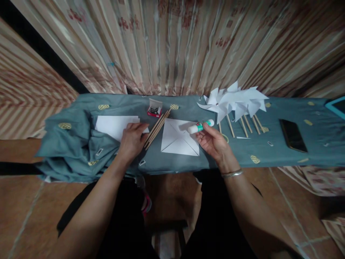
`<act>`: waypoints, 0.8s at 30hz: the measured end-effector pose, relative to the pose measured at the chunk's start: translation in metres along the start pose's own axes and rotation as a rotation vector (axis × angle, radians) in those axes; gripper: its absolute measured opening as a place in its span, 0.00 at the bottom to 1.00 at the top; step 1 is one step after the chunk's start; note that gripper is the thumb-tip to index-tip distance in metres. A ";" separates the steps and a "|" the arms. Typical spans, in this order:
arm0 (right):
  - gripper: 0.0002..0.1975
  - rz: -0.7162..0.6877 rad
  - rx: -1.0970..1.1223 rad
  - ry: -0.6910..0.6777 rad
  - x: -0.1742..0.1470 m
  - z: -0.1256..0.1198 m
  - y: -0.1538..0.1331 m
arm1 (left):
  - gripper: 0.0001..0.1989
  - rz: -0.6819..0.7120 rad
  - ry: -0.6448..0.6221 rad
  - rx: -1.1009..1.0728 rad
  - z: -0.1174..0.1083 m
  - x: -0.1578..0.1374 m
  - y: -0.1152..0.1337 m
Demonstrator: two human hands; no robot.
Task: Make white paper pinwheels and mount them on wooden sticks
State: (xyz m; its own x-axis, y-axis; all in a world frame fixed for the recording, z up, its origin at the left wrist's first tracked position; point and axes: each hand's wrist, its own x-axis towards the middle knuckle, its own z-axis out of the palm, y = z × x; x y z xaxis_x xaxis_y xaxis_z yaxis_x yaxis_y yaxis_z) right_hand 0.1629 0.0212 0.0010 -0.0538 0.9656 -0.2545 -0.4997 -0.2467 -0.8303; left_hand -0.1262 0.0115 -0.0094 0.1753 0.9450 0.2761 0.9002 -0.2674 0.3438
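Note:
My right hand [214, 142] grips a glue stick [201, 126], white with a green label, between thumb and fingers over the right edge of a square white paper [179, 140]. That paper lies flat, with diagonal lines running in from its corners. My left hand [132, 138] rests over the right end of a stack of white paper [114, 126], fingers extended and holding nothing that I can see. Its fingertips are close to a bundle of thin wooden sticks [157, 129]; whether they touch is unclear. A small open red box [154, 110] of metal pins stands behind the sticks.
Several white paper pinwheels [235, 102] on wooden sticks lie together at the back right. Scissors, partly hidden, show a greenish handle [225, 137] by my right hand. A dark phone [293, 135] lies farther right. Bunched cloth [67, 144] covers the left end; a curtain hangs behind.

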 end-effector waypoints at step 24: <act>0.12 0.126 -0.003 -0.131 -0.017 0.034 0.020 | 0.19 -0.161 0.009 -0.853 0.005 -0.015 0.058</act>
State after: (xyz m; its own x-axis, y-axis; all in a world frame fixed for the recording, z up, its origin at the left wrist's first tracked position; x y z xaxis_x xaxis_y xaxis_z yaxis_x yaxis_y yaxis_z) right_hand 0.1239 0.0023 0.0056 -0.2280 0.9293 -0.2906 -0.4791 -0.3669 -0.7974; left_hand -0.0746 -0.0172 0.0018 0.0655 0.9829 0.1720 0.3067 -0.1839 0.9339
